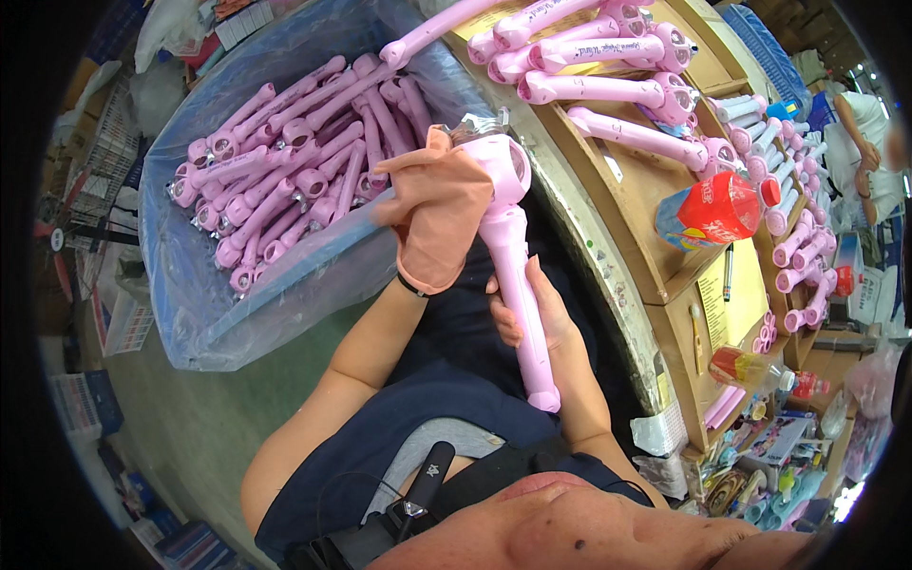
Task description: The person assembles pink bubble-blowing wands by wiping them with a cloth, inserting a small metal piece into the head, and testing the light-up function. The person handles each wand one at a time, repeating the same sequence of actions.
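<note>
A pink plastic toy wand (513, 256) with a round, hollow head slants across my front. My right hand (540, 313) is wrapped around its handle, bare, with the thumb along the right side. My left hand (439, 214), in a loose salmon-coloured glove, is against the left side of the wand's head, its glove fingers spread away to the left. Part of that hand is hidden behind the head. Shiny, clear or silvery pieces (483, 123) show at the top of the head; their kind is hard to make out.
A large blue bin lined with clear plastic (237, 328) holds many pink wands (294, 152) at the left. On the workbench (608, 285) at the right lie more wands (608, 85), a red-labelled bottle (712, 211), a second bottle (750, 369) and a pen (728, 273). Another person (866, 142) is at far right.
</note>
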Demonstrator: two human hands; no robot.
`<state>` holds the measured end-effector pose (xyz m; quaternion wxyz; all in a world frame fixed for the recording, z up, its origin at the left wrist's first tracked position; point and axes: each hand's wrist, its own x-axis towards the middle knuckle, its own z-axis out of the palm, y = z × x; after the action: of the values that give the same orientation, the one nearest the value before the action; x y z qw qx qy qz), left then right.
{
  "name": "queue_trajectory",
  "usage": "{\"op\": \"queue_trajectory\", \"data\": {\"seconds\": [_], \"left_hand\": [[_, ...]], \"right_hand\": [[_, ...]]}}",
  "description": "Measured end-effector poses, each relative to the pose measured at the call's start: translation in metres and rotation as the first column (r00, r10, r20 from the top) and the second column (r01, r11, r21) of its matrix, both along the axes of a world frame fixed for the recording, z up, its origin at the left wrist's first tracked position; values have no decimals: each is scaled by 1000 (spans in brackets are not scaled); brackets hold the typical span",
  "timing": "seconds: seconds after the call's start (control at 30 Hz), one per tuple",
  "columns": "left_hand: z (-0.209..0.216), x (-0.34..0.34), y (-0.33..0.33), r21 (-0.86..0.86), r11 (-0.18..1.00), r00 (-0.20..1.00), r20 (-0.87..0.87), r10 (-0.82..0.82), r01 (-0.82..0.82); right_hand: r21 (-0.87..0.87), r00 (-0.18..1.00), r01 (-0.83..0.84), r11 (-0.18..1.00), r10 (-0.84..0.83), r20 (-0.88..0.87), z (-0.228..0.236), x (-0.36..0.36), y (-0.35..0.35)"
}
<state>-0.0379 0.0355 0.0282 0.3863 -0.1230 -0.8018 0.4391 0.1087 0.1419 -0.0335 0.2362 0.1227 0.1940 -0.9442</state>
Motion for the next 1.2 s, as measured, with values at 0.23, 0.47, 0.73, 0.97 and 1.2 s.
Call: {"op": "queue_trajectory", "data": {"seconds": [0.23, 0.47, 0.73, 0.97, 1.2], "left_hand": [[-14, -15, -6, 13, 975, 962, 156, -222, 223], [-24, -10, -1, 416, 875, 876, 288, -387, 249], [-10, -2, -10, 814, 528, 513, 354, -782, 242], [-14, -12, -24, 572, 815, 721, 602, -344, -89], [-34, 9, -28, 838, 461, 623, 199, -757, 293]], "right_hand": [[-163, 996, -55, 985, 44, -72, -13, 0, 3], [-108, 998, -5, 994, -2, -65, -6, -1, -1], [938, 980, 185, -293, -12, -197, 28, -13, -29], [949, 962, 248, -195, -68, -265, 45, -2, -37], [887, 907, 394, -241, -52, -417, 51, -10, -39]]}}
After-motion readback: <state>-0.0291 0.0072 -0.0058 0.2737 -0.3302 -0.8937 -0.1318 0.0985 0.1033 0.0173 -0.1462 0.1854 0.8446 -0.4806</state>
